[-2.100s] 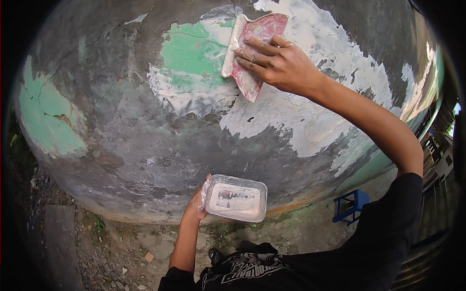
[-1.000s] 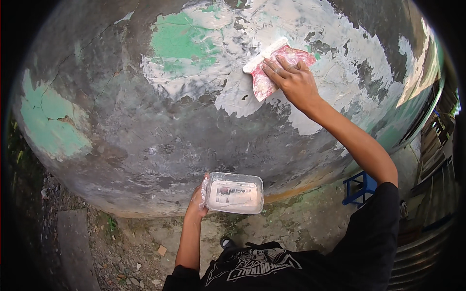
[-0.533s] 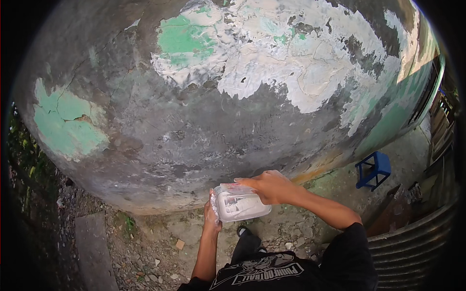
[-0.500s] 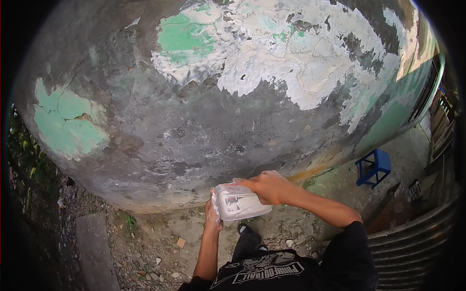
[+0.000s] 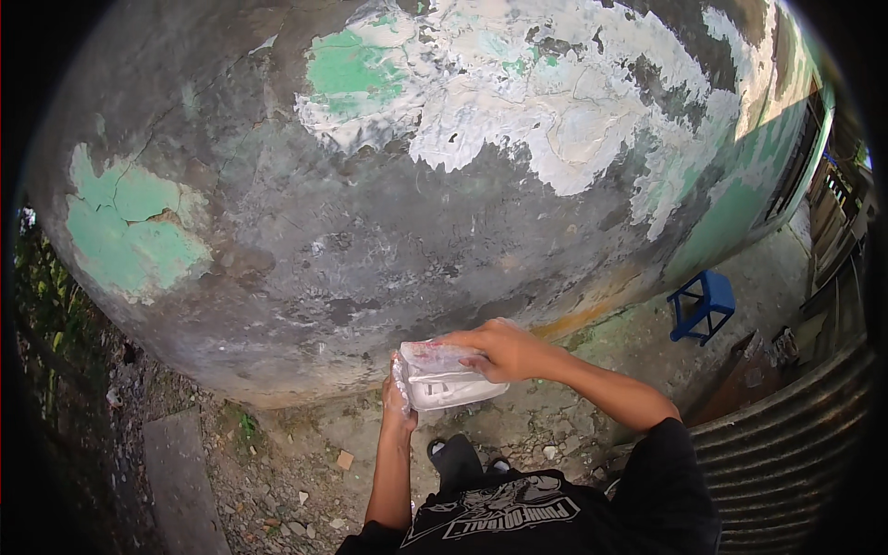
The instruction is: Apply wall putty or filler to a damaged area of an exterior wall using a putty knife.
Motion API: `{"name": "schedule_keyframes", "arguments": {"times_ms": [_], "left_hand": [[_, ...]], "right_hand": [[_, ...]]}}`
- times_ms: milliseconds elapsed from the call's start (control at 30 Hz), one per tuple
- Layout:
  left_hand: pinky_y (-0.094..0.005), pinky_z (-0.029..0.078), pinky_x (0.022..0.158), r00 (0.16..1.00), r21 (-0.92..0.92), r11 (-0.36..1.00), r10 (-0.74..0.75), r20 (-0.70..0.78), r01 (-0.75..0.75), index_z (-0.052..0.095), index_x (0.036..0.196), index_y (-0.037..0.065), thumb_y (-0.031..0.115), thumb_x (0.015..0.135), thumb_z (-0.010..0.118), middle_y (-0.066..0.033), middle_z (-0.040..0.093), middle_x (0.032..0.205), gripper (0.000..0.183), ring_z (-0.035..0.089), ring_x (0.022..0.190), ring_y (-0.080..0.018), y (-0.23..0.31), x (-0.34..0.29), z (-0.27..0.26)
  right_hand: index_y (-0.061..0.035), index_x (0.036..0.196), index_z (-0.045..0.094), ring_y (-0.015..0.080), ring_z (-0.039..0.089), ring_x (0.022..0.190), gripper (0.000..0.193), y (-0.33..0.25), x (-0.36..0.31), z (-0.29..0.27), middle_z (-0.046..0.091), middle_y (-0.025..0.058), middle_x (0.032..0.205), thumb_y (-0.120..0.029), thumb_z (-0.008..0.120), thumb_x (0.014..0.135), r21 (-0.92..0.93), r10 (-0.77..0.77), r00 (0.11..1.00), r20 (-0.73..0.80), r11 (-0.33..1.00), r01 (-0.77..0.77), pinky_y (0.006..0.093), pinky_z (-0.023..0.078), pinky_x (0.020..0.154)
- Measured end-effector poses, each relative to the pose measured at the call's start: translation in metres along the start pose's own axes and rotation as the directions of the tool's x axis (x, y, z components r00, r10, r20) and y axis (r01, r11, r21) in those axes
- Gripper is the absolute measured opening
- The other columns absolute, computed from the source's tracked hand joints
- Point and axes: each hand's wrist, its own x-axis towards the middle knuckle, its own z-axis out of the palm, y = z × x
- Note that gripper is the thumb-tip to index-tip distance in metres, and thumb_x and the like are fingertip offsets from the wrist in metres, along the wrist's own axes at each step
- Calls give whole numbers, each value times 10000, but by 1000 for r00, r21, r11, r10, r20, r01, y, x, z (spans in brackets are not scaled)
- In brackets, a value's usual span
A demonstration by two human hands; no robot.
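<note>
In front of my body, my left hand grips the left end of a clear plastic container with white paste in it. White smears cover the fingers and that end of the container. My right hand comes from the right, its fingers closed on a flat, whitish scraper with reddish marks. The scraper lies across the container's far side, by the rim. Beyond both hands rises a grey wall with a broad white plastered patch and flaking green paint.
A blue plastic stool stands to the right, near the wall's foot. Corrugated sheets lie at the lower right. Rubble and stones cover the ground, with a flat slab at the left.
The scraper has turned so its broad face now shows over the container's far side. Both hands and the container have shifted slightly left and up in the picture. The feet have moved too.
</note>
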Motion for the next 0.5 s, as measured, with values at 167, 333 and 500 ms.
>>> {"name": "schedule_keyframes", "arguments": {"times_ms": [167, 333, 500], "left_hand": [[-409, 554, 874, 984, -58, 992, -102, 149, 112, 560, 1239, -10, 515, 990, 449, -140, 672, 1126, 591, 675, 985, -266, 31, 26, 15], [-420, 556, 878, 966, -36, 990, -123, 227, 135, 561, 1244, 4, 518, 996, 427, -140, 668, 1143, 586, 676, 987, -268, 70, 55, 17], [-448, 508, 956, 969, 34, 991, -133, 209, 129, 537, 1292, 29, 527, 995, 413, -146, 625, 1238, 593, 628, 1097, -289, 104, 88, 1]], "right_hand": [[-21, 1316, 529, 235, 683, 962, 512, 42, 28, -21, 709, 116, 1063, 68, 596, 817, 614, 240, 907, -346, 789, 25, 334, 520, 841], [40, 1300, 524, 156, 650, 1024, 467, 54, 59, -34, 663, 140, 1143, 110, 558, 839, 918, 423, 880, -216, 394, 37, 296, 530, 891], [31, 1280, 512, 168, 669, 987, 369, 43, 101, -43, 651, 150, 1160, 46, 533, 912, 950, 569, 762, -308, 145, 275, 327, 585, 834]]}}
